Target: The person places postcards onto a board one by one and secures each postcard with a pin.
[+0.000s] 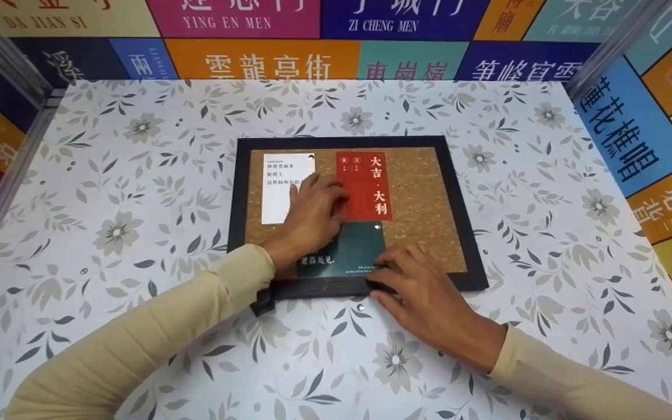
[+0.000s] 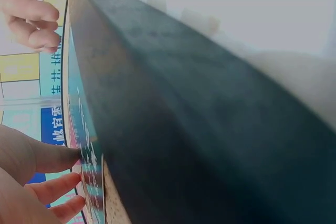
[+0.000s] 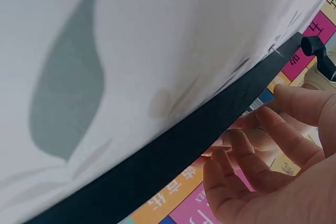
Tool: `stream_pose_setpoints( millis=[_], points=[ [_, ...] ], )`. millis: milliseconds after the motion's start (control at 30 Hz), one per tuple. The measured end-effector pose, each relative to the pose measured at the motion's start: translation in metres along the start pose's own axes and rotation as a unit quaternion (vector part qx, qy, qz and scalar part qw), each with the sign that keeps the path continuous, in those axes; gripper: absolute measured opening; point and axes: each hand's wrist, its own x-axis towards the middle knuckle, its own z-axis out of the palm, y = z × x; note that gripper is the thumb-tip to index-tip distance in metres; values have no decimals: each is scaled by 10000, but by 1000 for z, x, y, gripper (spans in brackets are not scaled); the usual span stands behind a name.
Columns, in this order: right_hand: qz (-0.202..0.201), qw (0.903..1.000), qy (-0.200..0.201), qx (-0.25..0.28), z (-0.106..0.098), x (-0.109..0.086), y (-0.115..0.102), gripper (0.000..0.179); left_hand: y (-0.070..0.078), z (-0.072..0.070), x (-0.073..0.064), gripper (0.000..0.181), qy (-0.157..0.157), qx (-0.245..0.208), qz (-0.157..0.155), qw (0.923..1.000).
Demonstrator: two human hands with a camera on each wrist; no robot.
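A cork board (image 1: 423,192) in a black frame (image 1: 342,286) lies flat on the table. Three cards are on the cork: a white one (image 1: 275,201) at the left, a red one (image 1: 365,186) right of it, and a dark green one (image 1: 359,248) below. My left hand (image 1: 312,213) reaches over the board, fingertips down between the white and red cards; its thumb and fingers meet the green card's surface in the left wrist view. My right hand (image 1: 423,291) is at the frame's lower edge, fingers loosely bent near the green card's bottom right corner.
Small shiny pins (image 1: 377,227) show at the green card's top right and the white card's top. A flower-patterned cloth (image 1: 137,233) covers the table. Colourful lettered panels (image 1: 266,64) stand behind and at both sides.
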Motion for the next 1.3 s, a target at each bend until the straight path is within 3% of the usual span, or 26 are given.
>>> stream_pose_setpoints(
  millis=[167,367,567,800,1300],
  points=[
    [-89,9999,74,24,2,-2,0,25,3,-5,-1,43,-121,-40,-74,9999],
    [-198,9998,89,28,2,-3,-3,23,-7,4,3,43,-58,-41,8,10000],
    [-371,9992,111,127,4,-4,-6,17,14,-13,-5,41,-249,49,-90,9996],
    [-426,9989,28,190,6,-7,-9,16,16,-13,-5,41,-264,130,-143,9995],
    [-193,9982,-559,9,7,-9,-12,13,15,-13,-6,43,-282,126,-174,9994]
  ],
)
